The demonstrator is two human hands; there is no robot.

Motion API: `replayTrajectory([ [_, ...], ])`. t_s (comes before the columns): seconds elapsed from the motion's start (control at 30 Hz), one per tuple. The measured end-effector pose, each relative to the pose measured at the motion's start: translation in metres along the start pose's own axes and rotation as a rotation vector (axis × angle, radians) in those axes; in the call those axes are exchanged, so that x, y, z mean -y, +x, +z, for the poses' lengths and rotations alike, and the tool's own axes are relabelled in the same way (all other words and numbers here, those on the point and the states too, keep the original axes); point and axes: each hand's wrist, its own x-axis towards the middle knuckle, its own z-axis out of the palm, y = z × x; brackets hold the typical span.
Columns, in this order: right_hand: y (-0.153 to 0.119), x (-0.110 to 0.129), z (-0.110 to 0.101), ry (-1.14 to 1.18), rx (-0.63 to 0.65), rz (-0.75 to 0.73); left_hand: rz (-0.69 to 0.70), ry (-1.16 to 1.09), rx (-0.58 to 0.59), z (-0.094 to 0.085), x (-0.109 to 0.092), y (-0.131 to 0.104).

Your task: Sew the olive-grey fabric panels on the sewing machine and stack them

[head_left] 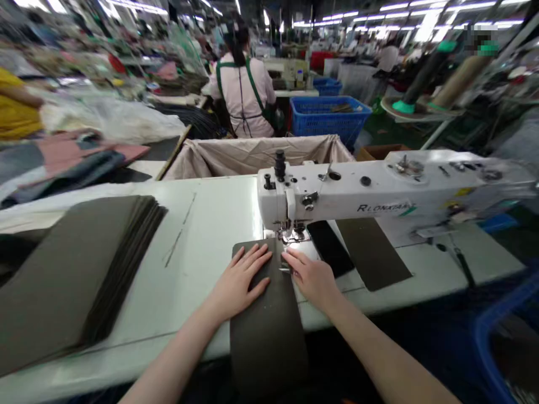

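A long olive-grey fabric panel lies on the pale table, its far end at the needle area of a white sewing machine. My left hand rests flat on the panel with its fingers spread. To the right of the needle, my right hand has its fingers together and bent at the panel's right edge, by a small metal guide. Whether those fingertips pinch the fabric is hard to see. A dark phone and another olive-grey piece lie under the machine arm.
A thick stack of olive-grey panels covers the table's left part. Behind the table are a cloth-lined bin, a blue basket and a seated person. Thread cones stand at the right. A blue container rim shows at lower right.
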Motion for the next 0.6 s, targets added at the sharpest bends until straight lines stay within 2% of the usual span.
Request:
replayTrajectory([
  [0.6,0.0016,0.0017,0.0014,0.004,0.024,0.018,0.010,-0.035,-0.058,0.0011,0.0026,0.0009],
])
